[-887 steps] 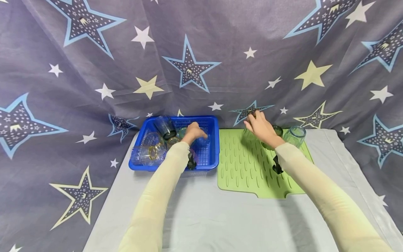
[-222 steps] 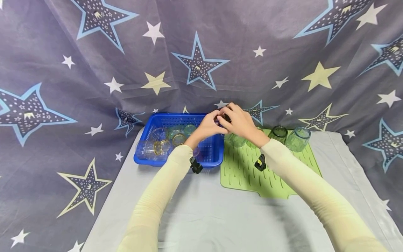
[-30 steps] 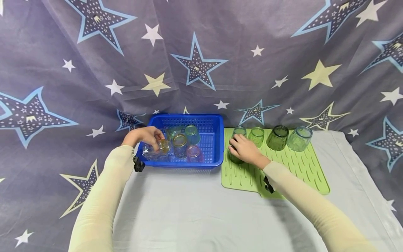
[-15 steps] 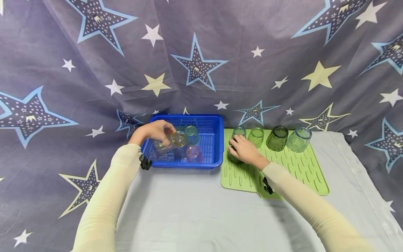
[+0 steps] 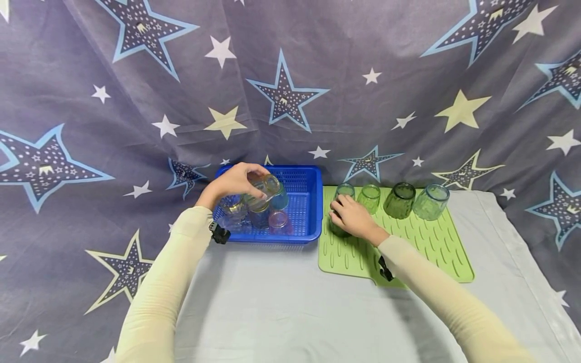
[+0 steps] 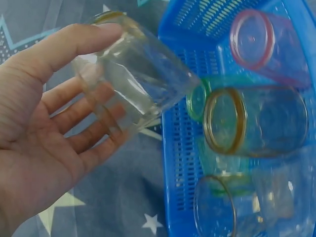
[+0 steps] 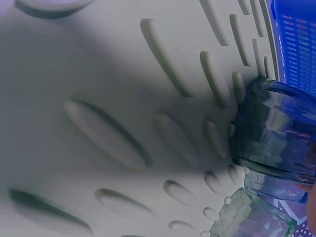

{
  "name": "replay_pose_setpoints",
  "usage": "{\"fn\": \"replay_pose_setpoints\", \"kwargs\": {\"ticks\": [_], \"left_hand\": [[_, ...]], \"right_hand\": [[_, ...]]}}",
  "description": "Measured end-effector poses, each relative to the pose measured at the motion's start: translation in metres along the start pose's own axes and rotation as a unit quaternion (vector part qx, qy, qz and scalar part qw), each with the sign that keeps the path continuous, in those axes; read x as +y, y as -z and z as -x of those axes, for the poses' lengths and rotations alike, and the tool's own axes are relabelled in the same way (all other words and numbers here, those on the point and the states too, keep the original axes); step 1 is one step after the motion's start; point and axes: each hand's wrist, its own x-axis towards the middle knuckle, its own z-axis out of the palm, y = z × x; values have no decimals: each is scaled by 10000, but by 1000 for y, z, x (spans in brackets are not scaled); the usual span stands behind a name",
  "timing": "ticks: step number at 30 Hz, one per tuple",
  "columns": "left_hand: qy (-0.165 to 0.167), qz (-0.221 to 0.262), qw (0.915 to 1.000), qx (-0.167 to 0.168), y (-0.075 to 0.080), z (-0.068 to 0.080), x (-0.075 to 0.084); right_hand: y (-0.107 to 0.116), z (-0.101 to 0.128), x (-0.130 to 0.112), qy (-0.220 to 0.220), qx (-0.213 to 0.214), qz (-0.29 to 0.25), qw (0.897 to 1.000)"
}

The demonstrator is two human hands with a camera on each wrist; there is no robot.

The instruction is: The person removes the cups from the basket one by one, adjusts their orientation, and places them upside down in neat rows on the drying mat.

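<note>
Our left hand point(image 5: 231, 182) grips a clear glass point(image 5: 260, 190), tilted on its side and lifted above the blue basket point(image 5: 303, 222), thumb over it and fingers curled beneath. More glasses point(image 6: 249, 123) lie in the basket below. Our right hand point(image 5: 351, 216) rests on a dark blue glass point(image 7: 276, 131) standing on the green mat point(image 5: 422, 247) near the basket; we cannot tell how firmly it holds. Four glasses point(image 5: 399, 199) line the mat's far edge.
</note>
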Motion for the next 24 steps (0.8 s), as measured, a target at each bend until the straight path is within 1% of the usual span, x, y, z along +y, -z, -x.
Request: {"fn": "replay_pose_setpoints", "kwargs": {"ticks": [5, 6, 8, 10, 12, 13, 15, 20, 24], "left_hand": [[-249, 383, 9981, 404, -6, -8, 4], [-271, 453, 9975, 464, -7, -7, 10], [-329, 571, 9959, 618, -10, -10, 13], [-302, 742, 9942, 716, -14, -13, 15], [-239, 914, 9926, 760, -17, -16, 18], [-240, 982, 9917, 789, -19, -20, 14], [-246, 1159, 9897, 807, -23, -24, 16], [-421, 1565, 9832, 838, -33, -32, 19], [-348, 1776, 9795, 883, -41, -37, 20]], "right_hand": [[-1, 0, 1, 11, 46, 20, 10000], [-1, 0, 1, 18, 44, 28, 10000], [-1, 0, 1, 17, 25, 43, 10000], [-1, 0, 1, 5, -4, 53, 10000], [-1, 0, 0, 3, 0, 60, 10000], [-1, 0, 0, 1, 15, 56, 10000], [-1, 1, -1, 1, 53, 44, 10000], [-3, 0, 0, -3, 107, 18, 9999], [-2, 0, -1, -18, 100, -12, 9999]]}}
